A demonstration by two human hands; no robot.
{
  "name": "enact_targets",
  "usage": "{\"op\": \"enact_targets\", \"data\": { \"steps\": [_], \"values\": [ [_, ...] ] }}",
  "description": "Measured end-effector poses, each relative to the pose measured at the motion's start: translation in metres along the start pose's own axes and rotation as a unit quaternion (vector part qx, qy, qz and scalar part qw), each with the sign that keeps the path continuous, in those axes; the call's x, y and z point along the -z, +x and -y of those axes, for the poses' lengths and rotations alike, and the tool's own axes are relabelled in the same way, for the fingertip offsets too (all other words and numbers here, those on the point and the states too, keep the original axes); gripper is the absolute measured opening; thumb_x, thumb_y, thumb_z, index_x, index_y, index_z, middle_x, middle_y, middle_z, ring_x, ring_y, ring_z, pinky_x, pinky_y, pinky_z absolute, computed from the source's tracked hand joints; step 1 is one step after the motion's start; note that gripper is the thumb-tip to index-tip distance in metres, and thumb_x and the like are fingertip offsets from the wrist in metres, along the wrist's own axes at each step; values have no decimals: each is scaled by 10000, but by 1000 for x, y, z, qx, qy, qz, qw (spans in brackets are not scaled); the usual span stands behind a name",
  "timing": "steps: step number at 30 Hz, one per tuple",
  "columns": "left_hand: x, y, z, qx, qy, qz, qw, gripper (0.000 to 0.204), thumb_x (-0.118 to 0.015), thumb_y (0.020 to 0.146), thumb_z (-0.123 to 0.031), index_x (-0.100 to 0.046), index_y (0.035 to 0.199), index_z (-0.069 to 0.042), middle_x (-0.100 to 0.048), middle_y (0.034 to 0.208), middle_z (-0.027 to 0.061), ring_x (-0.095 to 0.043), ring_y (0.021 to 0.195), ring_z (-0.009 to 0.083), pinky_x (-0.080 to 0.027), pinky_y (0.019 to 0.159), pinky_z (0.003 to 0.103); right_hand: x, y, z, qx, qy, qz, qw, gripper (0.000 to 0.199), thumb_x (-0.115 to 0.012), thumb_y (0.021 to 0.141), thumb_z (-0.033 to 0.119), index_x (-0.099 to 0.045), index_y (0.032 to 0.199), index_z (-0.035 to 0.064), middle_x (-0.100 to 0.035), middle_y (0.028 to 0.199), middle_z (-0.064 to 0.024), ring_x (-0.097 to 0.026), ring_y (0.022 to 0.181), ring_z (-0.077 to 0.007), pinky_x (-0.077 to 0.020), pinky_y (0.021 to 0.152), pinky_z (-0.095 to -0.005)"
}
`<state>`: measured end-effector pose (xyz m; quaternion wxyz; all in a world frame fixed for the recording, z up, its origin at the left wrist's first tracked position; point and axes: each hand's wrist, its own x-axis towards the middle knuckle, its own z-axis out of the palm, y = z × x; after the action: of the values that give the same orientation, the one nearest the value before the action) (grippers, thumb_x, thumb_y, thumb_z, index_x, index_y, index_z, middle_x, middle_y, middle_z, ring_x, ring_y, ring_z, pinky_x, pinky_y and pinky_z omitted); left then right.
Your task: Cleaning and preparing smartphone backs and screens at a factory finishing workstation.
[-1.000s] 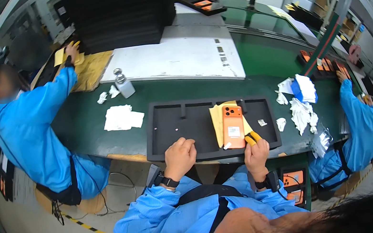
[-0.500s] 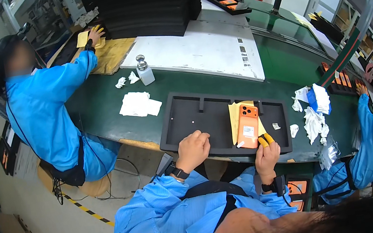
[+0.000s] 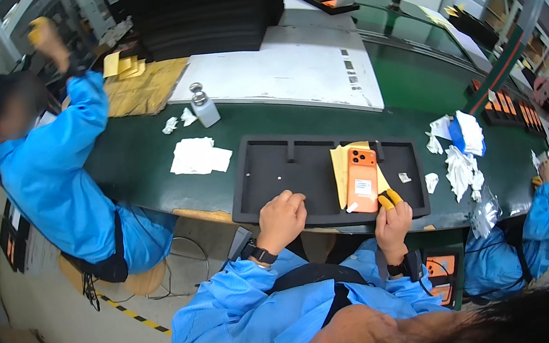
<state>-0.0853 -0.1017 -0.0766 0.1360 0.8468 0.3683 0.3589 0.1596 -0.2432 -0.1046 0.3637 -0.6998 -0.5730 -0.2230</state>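
Orange phone (image 3: 363, 176) lies back up on a yellow sheet (image 3: 340, 169), in the right half of a shallow black tray (image 3: 261, 198) on the green counter (image 3: 146, 166). Its three-lens camera block is at the far end, with a white label (image 3: 363, 187) nearer the middle. A small white tab (image 3: 351, 207) sits by its near left corner.

The right hand (image 3: 393, 216), with yellow covers on two fingertips, is at the phone's near right corner, fingers close together; whether they grip it I cannot tell. The left hand (image 3: 283, 217) is curled over the tray's near edge, left of the phone; its palm side is hidden, so I cannot tell if it holds anything.

A white scrap (image 3: 402, 177) lies in the tray, right of the phone. To the tray's left are white sheets (image 3: 199, 156), with a pump-top bottle (image 3: 206, 111) farther off. To its right are crumpled tissues (image 3: 461, 168) and a blue-and-white pack (image 3: 468, 135). A person in blue (image 3: 57, 165) sits at the left, one arm raised.
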Motion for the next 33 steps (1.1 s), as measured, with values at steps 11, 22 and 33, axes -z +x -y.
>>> {"op": "enact_targets", "data": {
  "steps": [11, 22, 33],
  "values": [
    [-1, 1, -1, -18, -6, -29, 999, 87, -672, 831, -85, -722, 902, -95, -598, 765, 72, -629, 663, 286, -505, 585, 385, 1, 2, 2, -8, 2, 7, 1000, 214, -639, 845, 103, -698, 1031, 14, -652, 1080, -176, -579, 870, -348, -433, 794, -457],
    [-1, 2, -2, 0, -5, -11, 1000, 86, -663, 834, -103, -714, 903, -92, -616, 799, 85, -649, 719, 308, -526, 624, 408, 0, 1, 1, -15, 11, 9, 1000, 196, -649, 839, 108, -699, 1005, 15, -645, 1043, -166, -581, 867, -341, -435, 785, -450],
    [1, 0, -4, 8, -6, 3, 1000, 88, -661, 832, -98, -714, 902, -88, -624, 799, 87, -652, 725, 310, -530, 632, 412, -1, -3, -2, -21, 5, 20, 1000, 185, -656, 840, 125, -701, 985, 20, -635, 1011, -160, -576, 856, -338, -434, 779, -454]
  ]
}}
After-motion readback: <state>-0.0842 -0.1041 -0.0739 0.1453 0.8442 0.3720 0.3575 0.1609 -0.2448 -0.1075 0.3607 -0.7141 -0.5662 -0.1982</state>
